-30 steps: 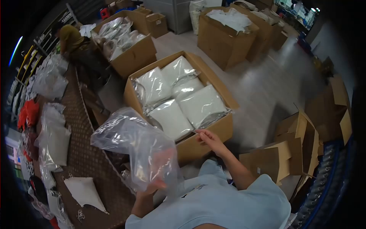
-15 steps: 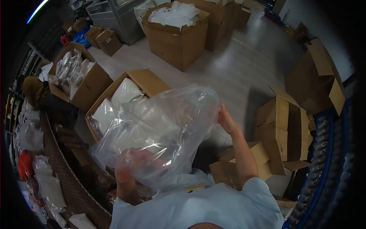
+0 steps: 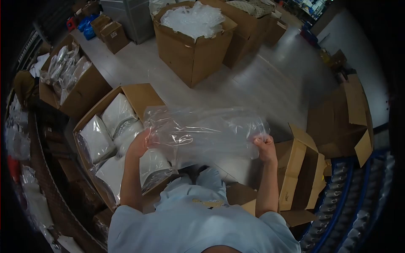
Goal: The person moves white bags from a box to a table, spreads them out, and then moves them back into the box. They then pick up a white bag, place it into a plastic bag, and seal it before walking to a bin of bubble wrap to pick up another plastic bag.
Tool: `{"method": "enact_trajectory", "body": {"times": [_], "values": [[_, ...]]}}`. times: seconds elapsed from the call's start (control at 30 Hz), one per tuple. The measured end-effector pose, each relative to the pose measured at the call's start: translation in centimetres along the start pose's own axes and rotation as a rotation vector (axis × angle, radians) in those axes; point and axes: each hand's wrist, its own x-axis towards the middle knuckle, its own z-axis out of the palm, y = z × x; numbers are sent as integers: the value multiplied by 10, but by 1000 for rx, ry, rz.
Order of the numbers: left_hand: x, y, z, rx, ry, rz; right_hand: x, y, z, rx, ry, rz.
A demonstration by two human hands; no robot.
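A large clear plastic bag (image 3: 206, 128) is stretched sideways in front of my body. My right hand (image 3: 265, 146) is closed in a fist on its right end. At the other end, my left hand (image 3: 144, 142) grips the plastic, with its fingertips partly seen through the film. Below and left of the bag stands an open cardboard box (image 3: 147, 93) holding several white packs in clear wrap (image 3: 98, 137). My left forearm crosses over part of that box.
A tall carton (image 3: 181, 59) filled with crumpled plastic stands ahead. Another carton (image 3: 86, 90) of wrapped items is at the far left. Open boxes (image 3: 291, 168) and a roller conveyor (image 3: 337, 198) lie to the right. A brown curved edge (image 3: 59, 198) runs along the left.
The bag has gone from billowing over the box to a flatter band pulled across. My right hand has closed on it and lowered; my left hand has moved up and forward. The view has shifted.
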Motion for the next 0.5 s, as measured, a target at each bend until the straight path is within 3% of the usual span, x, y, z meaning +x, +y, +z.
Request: {"method": "enact_trajectory", "body": {"times": [0.03, 0.17, 0.23, 0.27, 0.33, 0.37, 0.43, 0.47, 0.5], "values": [[23, 6, 12, -278, -70, -20, 6, -2, -11, 29, -80, -3], [98, 42, 65, -338, 70, -22, 39, 0, -67, -165, -309, 125], [134, 53, 75, 227, 101, 29, 66, -9, -85, -200, -458, 287], [141, 67, 94, 220, 113, 48, 86, -12, -96, -208, -477, 275], [140, 92, 137, 270, 116, 292, 115, -20, -118, -773, -362, 706], [141, 103, 156, 264, 128, 302, 137, -23, -130, -782, -374, 697], [140, 124, 190, 597, -24, 341, 179, -21, -151, -945, -69, 217], [140, 128, 209, 591, -10, 339, 206, -40, -135, -915, -158, 65], [141, 131, 230, 879, -81, 559, 238, -65, -104, -881, -252, -86]]}}
